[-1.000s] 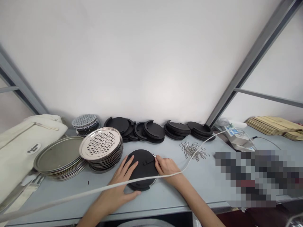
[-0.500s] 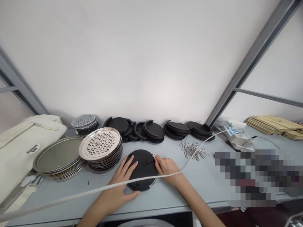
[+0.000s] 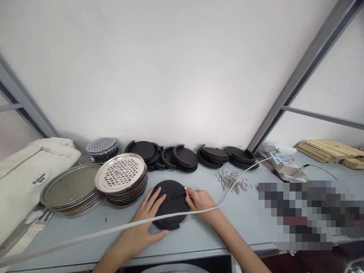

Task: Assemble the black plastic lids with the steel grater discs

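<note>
A black round disc (image 3: 171, 203) lies on the grey table (image 3: 250, 216) in front of me. My left hand (image 3: 142, 223) rests flat on its left side with fingers spread. At the disc's right edge my right hand (image 3: 200, 201) pinches a small metal clip (image 3: 185, 188) against the rim by a slot. A white cord (image 3: 113, 229) runs across the table over my right wrist and the disc's near part.
Left of the disc stand a stack of perforated metal plates (image 3: 121, 176) and a stack of plain metal trays (image 3: 69, 187). Black discs (image 3: 182, 157) line the wall. Loose metal clips (image 3: 231, 180) lie at the right. A cream bag (image 3: 25, 170) sits far left.
</note>
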A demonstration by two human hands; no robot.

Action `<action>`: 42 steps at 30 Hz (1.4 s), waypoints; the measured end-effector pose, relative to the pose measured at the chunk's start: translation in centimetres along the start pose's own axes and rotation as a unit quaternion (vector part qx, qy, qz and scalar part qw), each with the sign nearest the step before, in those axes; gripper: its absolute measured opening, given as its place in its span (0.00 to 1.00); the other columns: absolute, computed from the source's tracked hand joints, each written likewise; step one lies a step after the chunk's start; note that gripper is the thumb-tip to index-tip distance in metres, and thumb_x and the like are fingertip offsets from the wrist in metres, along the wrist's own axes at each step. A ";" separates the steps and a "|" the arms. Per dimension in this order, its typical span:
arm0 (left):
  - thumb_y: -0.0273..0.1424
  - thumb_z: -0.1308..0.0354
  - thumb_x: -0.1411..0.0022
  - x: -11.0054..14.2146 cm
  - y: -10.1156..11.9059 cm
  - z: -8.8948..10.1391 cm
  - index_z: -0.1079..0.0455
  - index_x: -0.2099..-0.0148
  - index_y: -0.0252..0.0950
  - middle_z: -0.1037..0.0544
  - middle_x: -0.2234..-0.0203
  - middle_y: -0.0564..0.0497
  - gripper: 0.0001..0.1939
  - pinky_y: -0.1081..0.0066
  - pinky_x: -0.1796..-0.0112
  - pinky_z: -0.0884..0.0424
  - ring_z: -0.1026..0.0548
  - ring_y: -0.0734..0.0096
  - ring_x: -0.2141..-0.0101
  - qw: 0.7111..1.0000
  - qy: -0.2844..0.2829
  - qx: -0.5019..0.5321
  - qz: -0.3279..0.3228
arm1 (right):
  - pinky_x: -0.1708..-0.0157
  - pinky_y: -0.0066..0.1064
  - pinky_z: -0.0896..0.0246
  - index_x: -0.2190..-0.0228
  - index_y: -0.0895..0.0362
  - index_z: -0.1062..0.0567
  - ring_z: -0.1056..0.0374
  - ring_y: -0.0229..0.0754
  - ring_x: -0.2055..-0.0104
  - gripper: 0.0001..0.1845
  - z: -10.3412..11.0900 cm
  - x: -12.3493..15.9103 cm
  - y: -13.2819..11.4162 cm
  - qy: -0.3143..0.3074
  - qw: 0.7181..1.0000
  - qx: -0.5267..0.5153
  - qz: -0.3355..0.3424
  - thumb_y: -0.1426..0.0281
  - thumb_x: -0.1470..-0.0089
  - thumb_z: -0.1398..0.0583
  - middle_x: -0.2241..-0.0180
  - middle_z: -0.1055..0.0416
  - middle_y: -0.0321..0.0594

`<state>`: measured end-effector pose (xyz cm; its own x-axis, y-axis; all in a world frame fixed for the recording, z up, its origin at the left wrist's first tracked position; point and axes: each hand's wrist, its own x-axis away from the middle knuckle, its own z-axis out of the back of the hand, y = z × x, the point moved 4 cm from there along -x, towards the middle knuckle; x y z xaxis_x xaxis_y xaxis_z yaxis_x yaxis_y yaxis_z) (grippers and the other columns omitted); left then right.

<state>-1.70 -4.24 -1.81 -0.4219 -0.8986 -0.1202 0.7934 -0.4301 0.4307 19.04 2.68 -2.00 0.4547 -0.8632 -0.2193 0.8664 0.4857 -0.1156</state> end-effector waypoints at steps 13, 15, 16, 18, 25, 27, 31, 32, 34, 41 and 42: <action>0.33 0.39 0.43 0.0 0.1 0.1 0.60 0.32 0.48 0.60 0.33 0.54 0.44 0.51 0.40 0.49 0.61 0.52 0.35 1.000 0.012 -0.005 -0.011 | 0.78 0.31 0.65 0.72 0.57 0.30 0.38 0.36 0.82 0.10 0.0 -0.1 0.0 0.004 1.000 0.027 0.008 0.71 0.40 0.48 0.83 0.31 0.35; 0.33 0.39 0.43 0.0 0.0 0.0 0.60 0.32 0.48 0.60 0.33 0.54 0.44 0.51 0.40 0.50 0.61 0.52 0.35 1.000 0.012 -0.006 -0.010 | 0.78 0.31 0.65 0.72 0.57 0.30 0.38 0.36 0.82 0.11 0.0 -0.1 0.0 0.003 1.000 0.029 0.008 0.70 0.40 0.48 0.83 0.30 0.35; 0.33 0.39 0.43 0.0 0.0 0.0 0.60 0.32 0.48 0.60 0.33 0.54 0.44 0.52 0.40 0.50 0.61 0.53 0.35 1.000 0.010 -0.006 -0.009 | 0.78 0.31 0.65 0.73 0.57 0.30 0.38 0.36 0.82 0.11 0.0 -0.1 0.0 0.001 1.000 0.030 0.008 0.70 0.40 0.48 0.83 0.30 0.35; 0.33 0.39 0.43 0.0 0.0 0.0 0.60 0.32 0.48 0.61 0.33 0.54 0.44 0.52 0.40 0.50 0.61 0.54 0.35 1.000 0.008 -0.007 -0.008 | 0.78 0.31 0.65 0.73 0.57 0.30 0.38 0.36 0.82 0.12 0.1 -0.1 -0.1 0.000 0.999 0.033 0.008 0.70 0.40 0.48 0.83 0.30 0.35; 0.33 0.39 0.43 0.0 0.1 0.0 0.60 0.32 0.48 0.61 0.33 0.54 0.44 0.51 0.40 0.49 0.61 0.53 0.35 1.000 0.011 -0.005 -0.011 | 0.78 0.31 0.66 0.74 0.57 0.30 0.38 0.36 0.83 0.12 0.1 0.0 -0.1 0.005 0.999 0.031 0.009 0.70 0.41 0.48 0.83 0.31 0.35; 0.33 0.39 0.43 0.0 0.1 0.1 0.60 0.32 0.48 0.60 0.33 0.54 0.44 0.51 0.40 0.49 0.61 0.53 0.35 1.000 0.011 -0.005 -0.013 | 0.78 0.31 0.66 0.74 0.57 0.30 0.39 0.36 0.83 0.11 0.1 -0.1 -0.1 0.005 0.999 0.034 0.009 0.71 0.41 0.48 0.83 0.31 0.35; 0.34 0.39 0.42 0.1 0.1 0.1 0.60 0.32 0.49 0.60 0.33 0.54 0.43 0.51 0.40 0.49 0.61 0.53 0.35 1.000 0.009 -0.004 -0.013 | 0.78 0.31 0.65 0.74 0.57 0.30 0.39 0.35 0.83 0.11 0.1 -0.1 -0.1 0.007 0.999 0.034 0.013 0.71 0.41 0.47 0.83 0.31 0.35; 0.34 0.39 0.42 0.1 0.1 0.1 0.60 0.32 0.49 0.60 0.33 0.54 0.43 0.51 0.40 0.49 0.61 0.53 0.35 1.000 0.009 -0.004 -0.013 | 0.78 0.31 0.65 0.75 0.57 0.30 0.39 0.35 0.83 0.11 0.1 -0.1 -0.1 0.009 0.999 0.036 0.013 0.71 0.41 0.47 0.84 0.31 0.35; 0.34 0.39 0.42 0.0 0.1 0.1 0.60 0.32 0.49 0.60 0.33 0.54 0.44 0.52 0.40 0.49 0.61 0.53 0.35 1.000 0.011 -0.005 -0.013 | 0.78 0.31 0.65 0.75 0.57 0.31 0.39 0.36 0.83 0.11 0.1 -0.1 -0.1 0.013 0.999 0.039 0.010 0.71 0.42 0.48 0.84 0.31 0.35; 0.33 0.39 0.42 0.0 0.0 0.0 0.61 0.32 0.48 0.61 0.33 0.54 0.44 0.51 0.40 0.50 0.61 0.53 0.35 1.000 0.007 -0.007 -0.011 | 0.78 0.31 0.64 0.74 0.57 0.30 0.37 0.36 0.82 0.11 0.2 0.0 -0.3 0.012 0.999 0.032 0.009 0.71 0.41 0.47 0.83 0.30 0.36; 0.33 0.40 0.42 0.0 0.0 0.0 0.61 0.32 0.48 0.61 0.33 0.54 0.44 0.51 0.40 0.50 0.61 0.53 0.35 1.000 0.006 -0.007 -0.010 | 0.78 0.31 0.64 0.74 0.57 0.31 0.38 0.36 0.82 0.11 0.2 0.0 -0.3 0.012 0.999 0.029 0.007 0.71 0.41 0.48 0.83 0.30 0.35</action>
<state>-1.68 -4.27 -1.77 -0.4329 -0.8905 -0.1399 0.7905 -0.4496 0.4158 18.82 2.50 -1.73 0.4629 -0.8522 -0.2439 0.8704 0.4890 -0.0569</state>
